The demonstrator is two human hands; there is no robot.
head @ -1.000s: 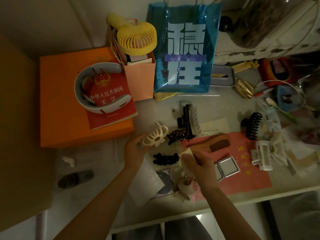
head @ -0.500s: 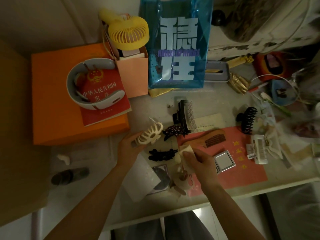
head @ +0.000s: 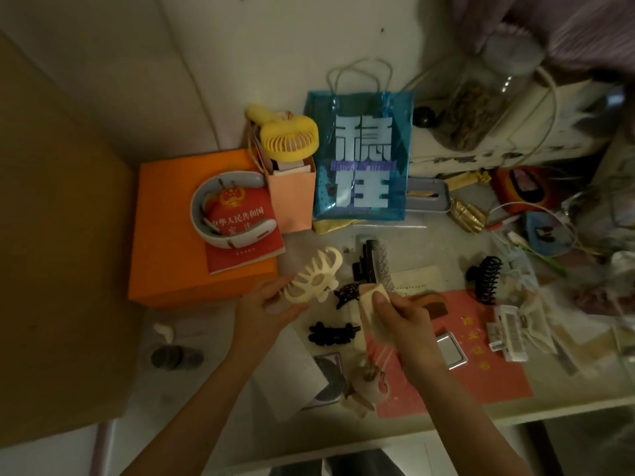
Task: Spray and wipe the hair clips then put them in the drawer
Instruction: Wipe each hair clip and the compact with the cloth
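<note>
My left hand (head: 264,312) grips a large cream claw hair clip (head: 314,278) by its base, lifted above the desk. My right hand (head: 403,321) holds a folded beige wipe cloth (head: 369,305) just right of the clip, a small gap between them. On the desk lie more clips: a dark speckled clip (head: 348,293) behind the cloth, a black bobbled clip (head: 331,333), a black and clear clip (head: 372,266) and a black claw clip (head: 486,279) at the right. No drawer or spray bottle can be made out.
An orange box (head: 165,255) with a red booklet (head: 245,235) and a white neck device stands at the left. A blue bag (head: 360,156), a yellow fan (head: 288,135), a wooden comb (head: 433,302), a small mirror (head: 452,348) and a red sheet (head: 481,365) crowd the desk.
My left hand has raised the cream clip higher, and my right hand has lifted the cloth up beside it. The camera has tilted so more of the wall shows.
</note>
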